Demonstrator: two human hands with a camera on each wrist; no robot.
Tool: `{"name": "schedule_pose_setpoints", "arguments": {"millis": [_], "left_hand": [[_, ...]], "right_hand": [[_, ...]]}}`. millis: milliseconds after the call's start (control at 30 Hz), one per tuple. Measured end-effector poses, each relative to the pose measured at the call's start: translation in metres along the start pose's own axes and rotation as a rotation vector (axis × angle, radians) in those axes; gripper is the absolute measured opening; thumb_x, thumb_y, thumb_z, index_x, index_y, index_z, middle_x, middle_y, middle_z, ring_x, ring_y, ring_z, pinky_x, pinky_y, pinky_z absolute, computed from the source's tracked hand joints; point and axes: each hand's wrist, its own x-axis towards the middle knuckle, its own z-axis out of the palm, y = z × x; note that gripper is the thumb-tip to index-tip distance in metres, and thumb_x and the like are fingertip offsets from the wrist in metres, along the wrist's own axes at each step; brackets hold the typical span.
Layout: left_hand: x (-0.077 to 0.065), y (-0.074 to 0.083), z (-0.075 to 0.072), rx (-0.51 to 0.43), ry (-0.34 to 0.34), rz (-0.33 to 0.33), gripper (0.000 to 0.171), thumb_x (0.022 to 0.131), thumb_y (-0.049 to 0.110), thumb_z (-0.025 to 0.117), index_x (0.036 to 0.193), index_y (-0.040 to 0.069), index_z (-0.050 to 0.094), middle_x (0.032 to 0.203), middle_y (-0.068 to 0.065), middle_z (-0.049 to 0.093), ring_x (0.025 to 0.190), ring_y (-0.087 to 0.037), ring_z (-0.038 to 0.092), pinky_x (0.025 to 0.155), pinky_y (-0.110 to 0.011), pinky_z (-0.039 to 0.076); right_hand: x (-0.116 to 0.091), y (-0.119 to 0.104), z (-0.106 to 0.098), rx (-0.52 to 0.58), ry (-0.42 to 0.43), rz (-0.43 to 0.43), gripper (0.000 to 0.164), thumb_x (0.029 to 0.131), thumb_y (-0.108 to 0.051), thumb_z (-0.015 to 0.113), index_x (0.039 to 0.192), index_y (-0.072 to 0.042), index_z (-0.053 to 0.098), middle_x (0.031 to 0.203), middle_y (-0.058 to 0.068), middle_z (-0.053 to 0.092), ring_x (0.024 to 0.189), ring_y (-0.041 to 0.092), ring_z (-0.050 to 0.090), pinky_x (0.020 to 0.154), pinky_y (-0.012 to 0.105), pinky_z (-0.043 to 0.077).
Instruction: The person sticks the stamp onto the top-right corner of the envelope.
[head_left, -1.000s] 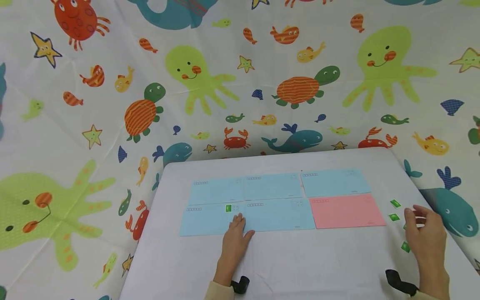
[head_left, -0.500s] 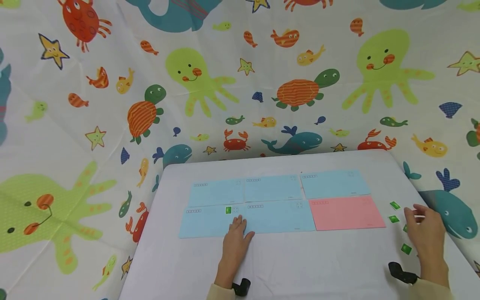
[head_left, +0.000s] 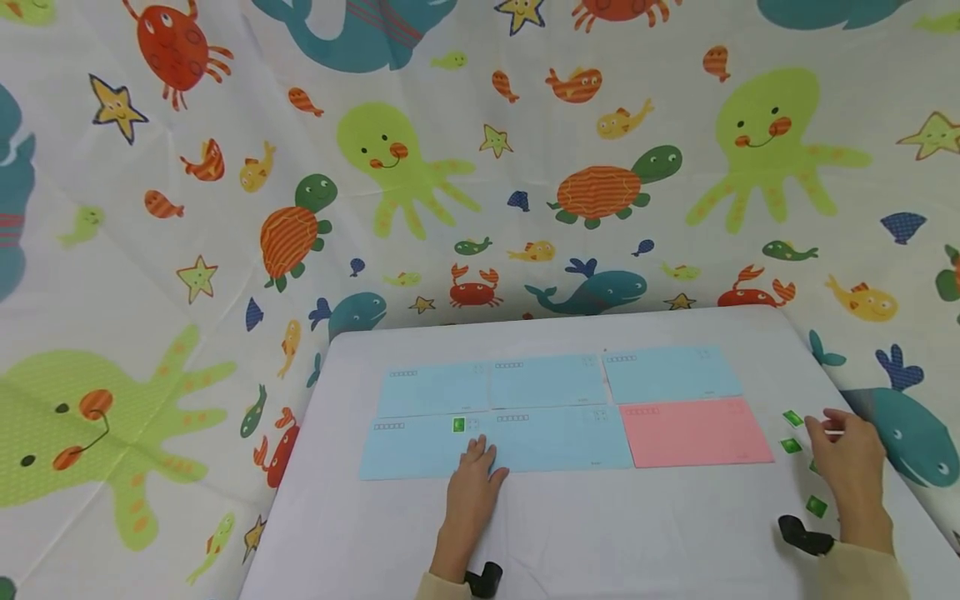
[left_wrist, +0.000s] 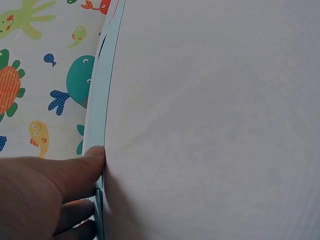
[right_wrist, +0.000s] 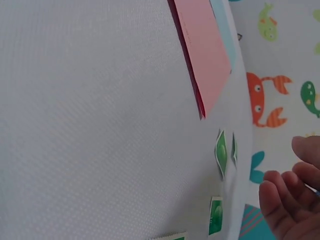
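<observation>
My left hand (head_left: 472, 487) rests with its fingers extended on the lower-left blue envelope (head_left: 408, 446), near the seam with the lower-middle blue envelope (head_left: 562, 442). Just beyond the fingertips, a green stamp (head_left: 459, 425) lies on the lower-left one. Past the pink envelope (head_left: 697, 433), my right hand (head_left: 851, 454) hovers over the table's right side. Its thumb and fingers are bent together in the head view, with a small white stamp-like sliver (head_left: 834, 432) between them. Loose green stamps lie close by, such as one stamp (right_wrist: 215, 216) in the right wrist view; others are partly hidden.
Three more blue envelopes form the back row, among them the middle one (head_left: 546, 382). White cloth covers the table (head_left: 637, 533). Behind it hangs a curtain (head_left: 435, 275) printed with sea animals. A black wrist mount (head_left: 805, 535) sits on the right wrist.
The head view has shifted slightly, so the scene sits lower in it. A white sliver now shows between the right fingers. The left hand stays in place on the envelope.
</observation>
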Motion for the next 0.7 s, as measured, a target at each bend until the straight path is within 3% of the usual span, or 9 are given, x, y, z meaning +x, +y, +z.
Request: {"name": "schedule_pose_setpoints", "arguments": {"millis": [433, 567, 700], "left_hand": [[-0.001, -0.002, 0.002, -0.018, -0.018, 0.0, 0.045, 0.089, 0.019, 0.074, 0.125, -0.007, 0.066, 0.139, -0.025, 0.059, 0.135, -0.044, 0.051, 0.107, -0.059, 0.045], [0.0, -0.002, 0.002, -0.014, -0.018, -0.003, 0.044, 0.089, 0.018, 0.074, 0.125, -0.007, 0.066, 0.139, -0.025, 0.059, 0.135, -0.044, 0.051, 0.107, -0.06, 0.045], [0.0, -0.001, 0.002, -0.006, -0.012, -0.002, 0.044, 0.09, 0.018, 0.074, 0.125, -0.007, 0.066, 0.138, -0.025, 0.059, 0.135, -0.044, 0.052, 0.106, -0.06, 0.045]], "right_hand": [[0.017, 0.01, 0.005, -0.012, -0.1, 0.083, 0.068, 0.104, -0.031, 0.051, 0.148, 0.015, 0.029, 0.133, 0.039, 0.042, 0.115, 0.051, 0.047, 0.065, 0.028, 0.045], [0.02, 0.012, 0.007, -0.011, -0.127, 0.108, 0.067, 0.104, -0.029, 0.051, 0.147, 0.017, 0.028, 0.132, 0.04, 0.042, 0.114, 0.051, 0.047, 0.075, 0.044, 0.051], [0.024, 0.014, 0.008, -0.008, -0.148, 0.124, 0.069, 0.103, -0.03, 0.051, 0.148, 0.017, 0.026, 0.133, 0.04, 0.041, 0.115, 0.052, 0.045, 0.089, 0.058, 0.049]]}}
